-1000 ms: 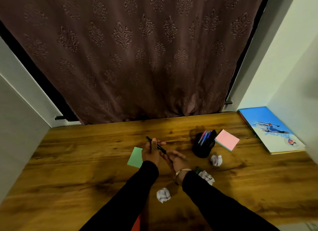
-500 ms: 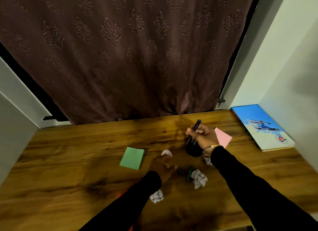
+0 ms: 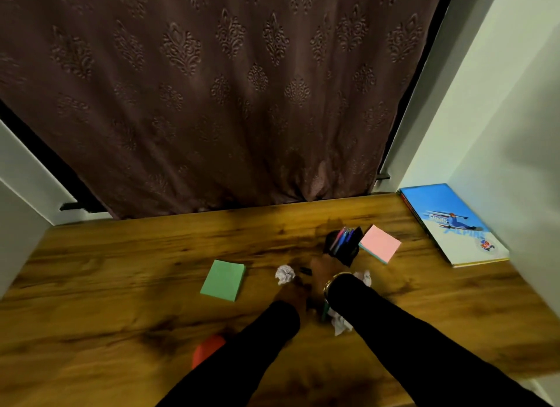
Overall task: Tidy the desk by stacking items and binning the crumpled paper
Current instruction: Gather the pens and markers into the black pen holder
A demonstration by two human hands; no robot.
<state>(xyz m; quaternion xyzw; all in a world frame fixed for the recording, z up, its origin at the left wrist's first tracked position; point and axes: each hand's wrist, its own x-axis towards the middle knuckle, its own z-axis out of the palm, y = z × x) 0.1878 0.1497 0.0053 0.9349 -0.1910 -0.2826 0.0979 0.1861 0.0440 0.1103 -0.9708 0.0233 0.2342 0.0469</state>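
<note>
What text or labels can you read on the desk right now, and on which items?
"ALPINE", roughly: large blue letters on the blue-and-white skier-cover book, blurred, so uncertain.
Smaller line above it on the book: too blurred to read.
Round emblem near the book's front corner: unreadable.
Green sticky-note pad and pink sticky-note pad: no text.

brown patterned curtain (image 3: pixel 212 88) | pale walls (image 3: pixel 500 103) | red object (image 3: pixel 207 350)

Only legible text: "ALPINE" in blue letters on blue-and-white book cover (image 3: pixel 454 224), far right of bench. Smaller word above it too blurred to read. Nothing else readable.
</note>
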